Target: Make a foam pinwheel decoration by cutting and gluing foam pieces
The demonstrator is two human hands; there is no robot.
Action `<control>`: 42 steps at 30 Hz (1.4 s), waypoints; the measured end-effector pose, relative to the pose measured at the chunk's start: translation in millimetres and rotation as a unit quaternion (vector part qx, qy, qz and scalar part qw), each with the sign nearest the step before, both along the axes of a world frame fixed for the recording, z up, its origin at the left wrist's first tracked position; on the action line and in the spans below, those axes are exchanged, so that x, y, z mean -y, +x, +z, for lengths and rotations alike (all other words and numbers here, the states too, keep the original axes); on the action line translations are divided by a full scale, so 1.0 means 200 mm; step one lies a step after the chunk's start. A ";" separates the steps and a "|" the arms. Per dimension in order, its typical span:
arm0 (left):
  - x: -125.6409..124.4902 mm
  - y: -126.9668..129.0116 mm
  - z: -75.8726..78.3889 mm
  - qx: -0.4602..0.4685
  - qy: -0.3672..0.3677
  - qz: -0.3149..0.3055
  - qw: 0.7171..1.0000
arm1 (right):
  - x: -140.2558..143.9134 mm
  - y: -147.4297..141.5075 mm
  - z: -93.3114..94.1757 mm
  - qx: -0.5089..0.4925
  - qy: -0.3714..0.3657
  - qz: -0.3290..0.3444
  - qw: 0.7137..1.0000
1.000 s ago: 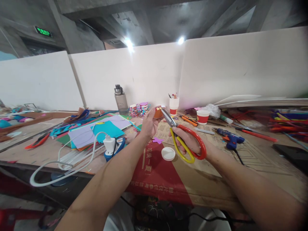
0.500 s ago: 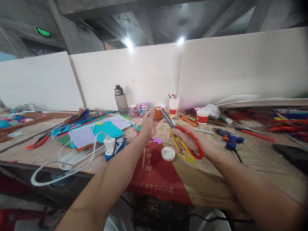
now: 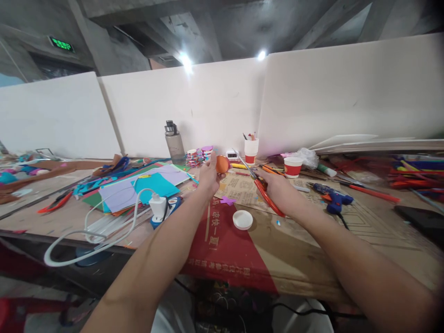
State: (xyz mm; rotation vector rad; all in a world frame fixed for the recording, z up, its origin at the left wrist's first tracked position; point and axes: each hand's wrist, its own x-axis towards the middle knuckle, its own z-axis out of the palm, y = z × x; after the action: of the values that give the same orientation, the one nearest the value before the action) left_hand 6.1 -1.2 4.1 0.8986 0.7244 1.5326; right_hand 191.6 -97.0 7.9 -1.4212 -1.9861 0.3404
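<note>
Between the fingers of my left hand (image 3: 210, 178) is a small round orange piece (image 3: 222, 164), its flat face turned toward me. My right hand (image 3: 275, 185) grips a pair of scissors (image 3: 265, 196) by the handles, and the blades point up and away, a little to the right of the orange piece. The scissors are apart from it. Below the hands, a purple paper shape (image 3: 227, 200) and a white round lid (image 3: 242, 219) lie on the red and brown cardboard (image 3: 229, 245).
Coloured paper sheets (image 3: 156, 187), a white plug with cable (image 3: 158, 206) and a bottle (image 3: 174, 143) are on the left. A cup of pens (image 3: 251, 150), another paper cup (image 3: 292, 167) and a blue glue gun (image 3: 335, 201) are on the right.
The scissors have moved off the orange piece and turned edge-on in my right hand. My left hand has turned the piece so its round face shows.
</note>
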 end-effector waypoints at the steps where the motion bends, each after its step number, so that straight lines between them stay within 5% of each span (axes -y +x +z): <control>1: 0.00 0.00 0.00 0.001 0.001 -0.012 1.000 | -0.03 0.01 -0.01 0.050 0.026 -0.029 0.998; 4: -0.01 -0.01 0.00 0.006 0.016 -0.039 0.999 | -0.08 0.05 -0.03 0.163 0.048 -0.092 0.981; 11: 0.00 -0.03 0.02 -0.002 0.016 -0.076 0.997 | -0.07 0.06 -0.03 0.240 0.043 -0.139 0.960; 20: 0.01 -0.03 0.03 -0.004 -0.040 -0.089 0.995 | -0.07 0.06 -0.02 0.250 0.045 -0.121 0.960; 42: -0.04 -0.07 0.02 -0.046 -0.044 -0.070 0.996 | -0.11 0.09 -0.05 0.204 0.040 -0.070 0.976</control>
State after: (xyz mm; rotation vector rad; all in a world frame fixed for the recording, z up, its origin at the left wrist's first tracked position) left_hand -8.2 6.4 8.7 0.9393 0.7723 1.3326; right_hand 209.6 -74.6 -2.8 -1.6700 -2.1711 -0.1055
